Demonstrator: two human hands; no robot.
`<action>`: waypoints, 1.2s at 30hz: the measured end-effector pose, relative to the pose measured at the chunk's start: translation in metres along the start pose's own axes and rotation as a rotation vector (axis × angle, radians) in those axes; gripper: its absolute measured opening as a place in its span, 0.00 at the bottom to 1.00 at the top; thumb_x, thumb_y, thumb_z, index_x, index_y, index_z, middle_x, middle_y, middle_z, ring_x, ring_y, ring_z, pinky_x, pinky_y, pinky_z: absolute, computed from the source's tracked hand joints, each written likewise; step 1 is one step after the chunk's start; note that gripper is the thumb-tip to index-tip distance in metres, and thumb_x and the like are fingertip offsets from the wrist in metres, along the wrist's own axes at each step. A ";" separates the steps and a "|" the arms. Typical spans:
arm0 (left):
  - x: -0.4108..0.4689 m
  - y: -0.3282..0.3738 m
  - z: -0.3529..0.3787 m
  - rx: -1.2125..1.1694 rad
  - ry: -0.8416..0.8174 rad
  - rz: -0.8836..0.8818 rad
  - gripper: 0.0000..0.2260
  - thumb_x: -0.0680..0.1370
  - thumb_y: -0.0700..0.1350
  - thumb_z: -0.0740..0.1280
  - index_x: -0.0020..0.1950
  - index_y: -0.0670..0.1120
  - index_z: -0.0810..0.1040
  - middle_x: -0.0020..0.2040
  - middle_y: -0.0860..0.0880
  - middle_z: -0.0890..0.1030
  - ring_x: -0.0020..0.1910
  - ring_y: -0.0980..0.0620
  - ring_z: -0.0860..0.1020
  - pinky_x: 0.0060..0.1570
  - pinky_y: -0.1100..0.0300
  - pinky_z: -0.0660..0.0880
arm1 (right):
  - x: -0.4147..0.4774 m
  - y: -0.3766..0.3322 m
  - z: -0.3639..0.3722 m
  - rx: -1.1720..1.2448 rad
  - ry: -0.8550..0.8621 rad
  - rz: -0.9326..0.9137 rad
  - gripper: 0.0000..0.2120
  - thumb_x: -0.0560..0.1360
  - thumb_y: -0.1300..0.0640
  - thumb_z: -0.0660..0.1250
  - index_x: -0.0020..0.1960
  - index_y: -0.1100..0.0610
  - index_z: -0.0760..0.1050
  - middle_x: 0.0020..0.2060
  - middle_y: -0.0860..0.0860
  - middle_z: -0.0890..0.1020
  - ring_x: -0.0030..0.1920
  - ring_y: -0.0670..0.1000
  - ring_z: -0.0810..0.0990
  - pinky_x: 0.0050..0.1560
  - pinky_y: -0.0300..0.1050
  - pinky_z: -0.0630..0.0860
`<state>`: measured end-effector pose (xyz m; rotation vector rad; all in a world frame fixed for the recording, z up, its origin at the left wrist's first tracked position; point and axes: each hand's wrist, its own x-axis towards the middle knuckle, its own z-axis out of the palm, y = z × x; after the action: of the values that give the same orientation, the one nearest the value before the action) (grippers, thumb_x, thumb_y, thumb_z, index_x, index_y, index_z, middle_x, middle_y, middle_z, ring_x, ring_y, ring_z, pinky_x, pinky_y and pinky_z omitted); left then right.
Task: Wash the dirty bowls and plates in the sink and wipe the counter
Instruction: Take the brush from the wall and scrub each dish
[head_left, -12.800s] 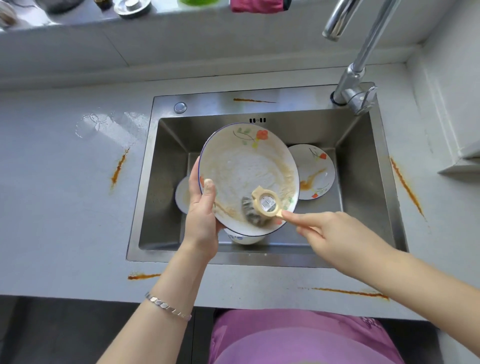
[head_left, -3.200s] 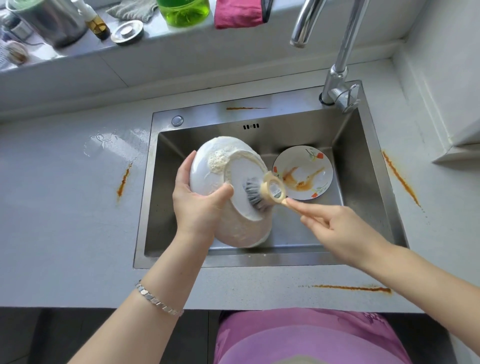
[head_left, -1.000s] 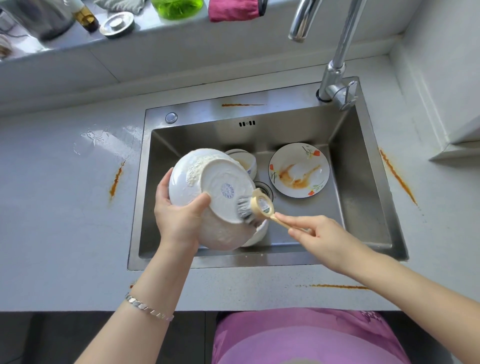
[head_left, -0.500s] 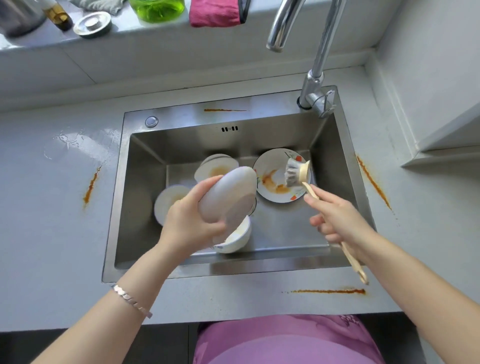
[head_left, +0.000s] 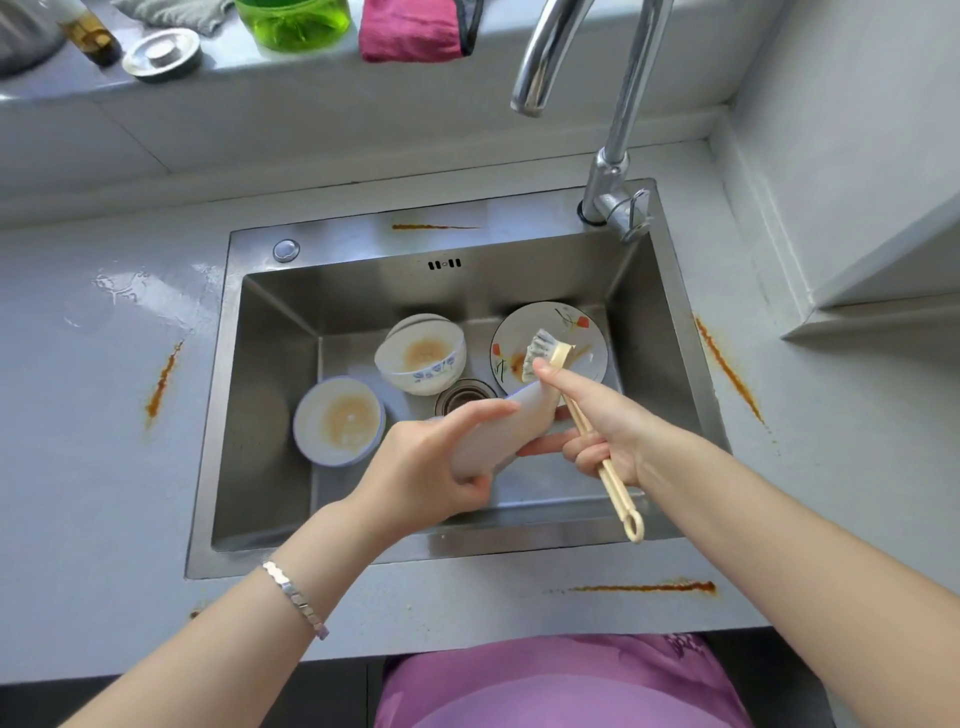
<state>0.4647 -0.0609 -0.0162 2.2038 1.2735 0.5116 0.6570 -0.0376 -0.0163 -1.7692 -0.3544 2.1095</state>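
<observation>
The left hand (head_left: 426, 467) grips a large white plate (head_left: 493, 431) almost on its edge over the sink (head_left: 670, 322), probably so that water and foam run off it, while the right hand (head_left: 602, 421) is closed around the thin beige handle of a dish brush (head_left: 545, 353), its grey bristles lifted clear above a flowered saucer (head_left: 587, 332). Below, two glazed round bowls (head_left: 421, 358) with brown smears wait on the smooth steel bottom. Orange sauce streaks (head_left: 644, 588) mark the pale matte counter (head_left: 93, 467) around.
</observation>
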 end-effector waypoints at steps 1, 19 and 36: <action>-0.002 -0.002 0.000 0.010 -0.006 0.007 0.31 0.59 0.42 0.67 0.61 0.59 0.68 0.33 0.54 0.76 0.36 0.57 0.68 0.34 0.81 0.63 | 0.001 0.000 0.000 -0.003 0.004 0.021 0.28 0.69 0.37 0.67 0.60 0.56 0.70 0.46 0.67 0.82 0.17 0.41 0.53 0.13 0.29 0.53; 0.002 -0.025 -0.005 -1.210 -0.051 -1.249 0.11 0.81 0.45 0.59 0.60 0.40 0.71 0.45 0.42 0.83 0.38 0.47 0.83 0.34 0.57 0.80 | -0.015 0.006 -0.020 0.050 0.104 -0.339 0.04 0.74 0.64 0.61 0.43 0.57 0.68 0.28 0.52 0.71 0.18 0.42 0.58 0.16 0.32 0.52; 0.053 -0.068 0.066 -0.610 -0.451 -1.113 0.14 0.75 0.31 0.55 0.58 0.40 0.70 0.44 0.38 0.81 0.34 0.39 0.83 0.34 0.46 0.81 | 0.023 0.024 -0.093 -0.241 0.419 -0.232 0.05 0.73 0.53 0.67 0.49 0.49 0.73 0.38 0.56 0.85 0.21 0.46 0.57 0.19 0.35 0.56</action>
<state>0.4819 -0.0041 -0.1069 0.8192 1.5537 -0.0636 0.7419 -0.0532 -0.0636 -2.1277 -0.6778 1.5406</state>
